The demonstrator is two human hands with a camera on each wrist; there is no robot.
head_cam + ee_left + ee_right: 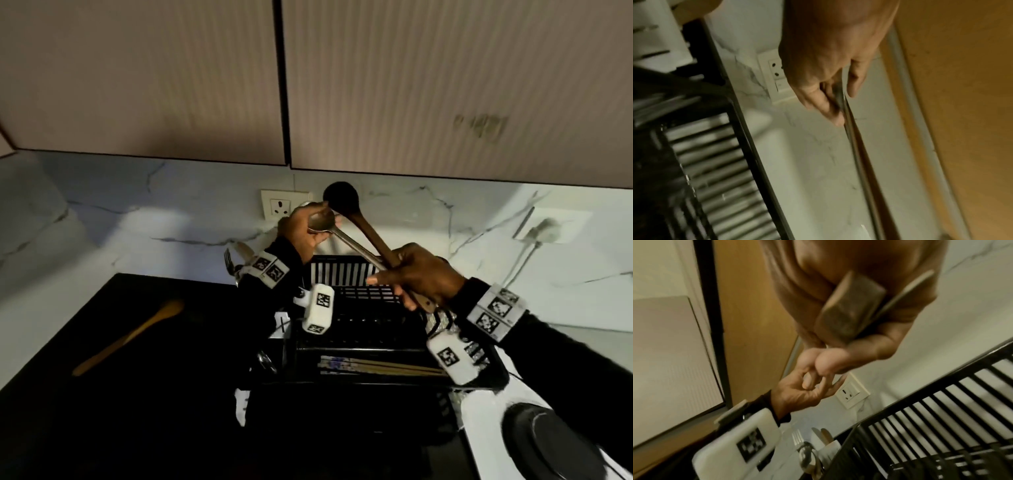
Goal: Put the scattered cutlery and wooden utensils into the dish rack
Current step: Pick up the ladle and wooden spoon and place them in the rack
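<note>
The metal spoon (322, 221) and the dark wooden spoon (342, 198) are both raised above the dish rack (359, 329), their handles crossing in my right grip (421, 277), which is clenched around both handle ends; in the right wrist view the squared wooden handle end (851, 311) and the flat metal handle end (906, 293) sit side by side against my palm. My left grip (301, 229) is grasping the bowl of the metal spoon, fingers curled round it, in front of the wall socket (281, 205). In the left wrist view the metal handle (851, 129) runs out from between my fingers (824, 105), close along the wooden one. The dish rack stands on the dark desk (102, 394) against the marble-patterned wall; chopsticks (376, 366) lie flat in its front part. A white cutlery holder (828, 449) at the rack's left side carries a fork (228, 260) and other pieces standing upright. A light wooden spoon (130, 335) lies on the desk well to the left of the rack, apart from it. A black plate (551, 445) rests on the white surface at the lower right. Cabinet doors (445, 85) hang above the wall.
</note>
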